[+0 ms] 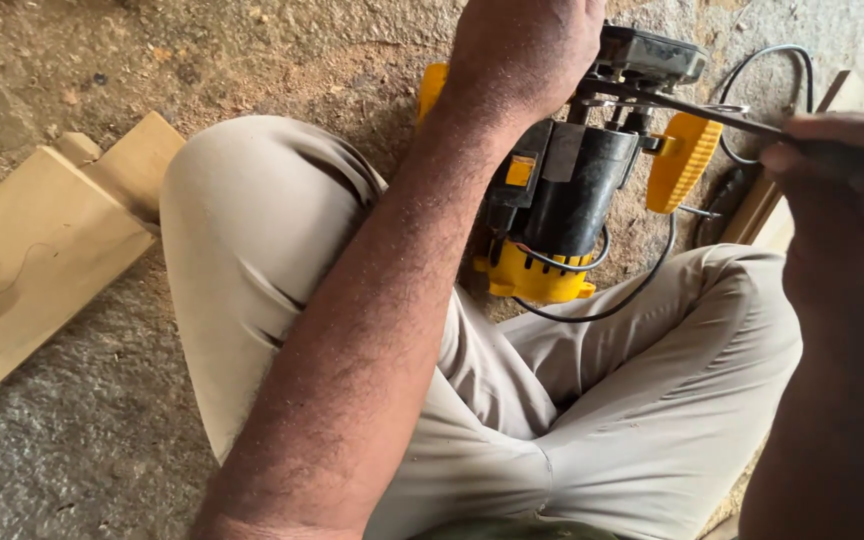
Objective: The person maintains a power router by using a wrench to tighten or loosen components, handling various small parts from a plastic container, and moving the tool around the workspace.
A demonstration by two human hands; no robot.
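The yellow and black power tool (562, 195) lies on the floor (282, 60) straight ahead of you, in the gap between your bent knees, and both of your hands are up at its far end. Its long axis runs away from you, leaning a little to the right: the yellow ribbed cap sits nearest your lap, the black motor body rises from it, and the grey metal base is farthest off. Two yellow knob handles stick out sideways, one mostly hidden behind your left wrist, the other in plain view to the right.

Your left hand (524, 50) is the nearer one: it is closed down over the upper part of the tool, beside the base, pinning it. Your right hand (832, 160) sits well to the right, fingers shut around the dark grip of a thin metal wrench (697, 108), whose shaft reaches leftward to the collar just under the base.

A black cord (642, 285) loops out from the cap, past your right thigh and round behind the tool. Sawdust covers the floor about it. Far off to your left lie pale wooden boards (42, 250); another wood edge shows behind your right hand.
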